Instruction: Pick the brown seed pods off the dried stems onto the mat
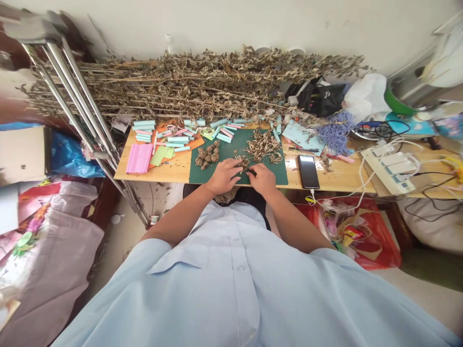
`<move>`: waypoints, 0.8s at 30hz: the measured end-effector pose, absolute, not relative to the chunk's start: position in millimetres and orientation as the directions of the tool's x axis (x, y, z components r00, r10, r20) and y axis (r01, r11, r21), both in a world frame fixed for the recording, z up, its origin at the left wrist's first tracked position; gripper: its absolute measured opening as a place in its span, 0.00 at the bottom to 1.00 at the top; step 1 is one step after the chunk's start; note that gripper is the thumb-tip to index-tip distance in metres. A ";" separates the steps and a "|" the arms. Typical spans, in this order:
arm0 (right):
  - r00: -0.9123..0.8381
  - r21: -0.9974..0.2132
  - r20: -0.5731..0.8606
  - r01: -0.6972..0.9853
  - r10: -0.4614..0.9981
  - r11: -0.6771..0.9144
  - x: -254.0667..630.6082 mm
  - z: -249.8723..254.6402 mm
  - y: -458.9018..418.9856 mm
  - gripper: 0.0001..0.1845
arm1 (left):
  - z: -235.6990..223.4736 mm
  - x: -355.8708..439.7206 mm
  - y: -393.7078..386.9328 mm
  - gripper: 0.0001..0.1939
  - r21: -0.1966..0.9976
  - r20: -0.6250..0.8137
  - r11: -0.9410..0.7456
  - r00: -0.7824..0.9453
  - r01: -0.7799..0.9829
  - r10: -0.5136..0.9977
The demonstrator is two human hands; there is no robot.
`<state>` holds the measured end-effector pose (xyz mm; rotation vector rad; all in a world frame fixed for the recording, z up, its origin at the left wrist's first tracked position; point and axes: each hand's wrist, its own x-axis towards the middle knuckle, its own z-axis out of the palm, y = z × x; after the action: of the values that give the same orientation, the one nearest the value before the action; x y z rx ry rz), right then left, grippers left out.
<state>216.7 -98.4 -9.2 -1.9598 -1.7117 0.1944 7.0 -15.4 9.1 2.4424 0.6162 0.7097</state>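
Note:
My left hand (224, 176) is at the front of a green cutting mat (227, 150), its curved fingers around the near side of a small clump of dried leaves (242, 163). Just right of that clump, my right hand (263, 179) has its fingers curled together in a pinch; what lies between the fingertips is too small to make out. Several rolled balls of dried leaves (207, 154) sit in a group behind my left hand. A loose heap of crumpled dried leaves (265, 145) spreads on the mat behind my right hand.
Long bundled dried stalks (202, 82) line the wall. Pink and blue paper rolls (177, 140) and a pink paper stack (139, 158) lie left. On the right are a charging phone (308, 172), purple cord (336, 132) and a power strip (388, 166). Metal crutches (77, 89) lean left.

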 end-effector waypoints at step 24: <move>0.244 -0.571 0.298 0.820 0.923 -0.032 230.3 -16.3 -99.4 0.20 | 1.2 19.5 -19.3 0.21 0.502 0.233 -0.796 0.834 0.338 0.501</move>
<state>230.3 -99.4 -16.3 -1.8641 -1.5926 0.2001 19.5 -19.3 1.2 2.5654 0.6213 0.4954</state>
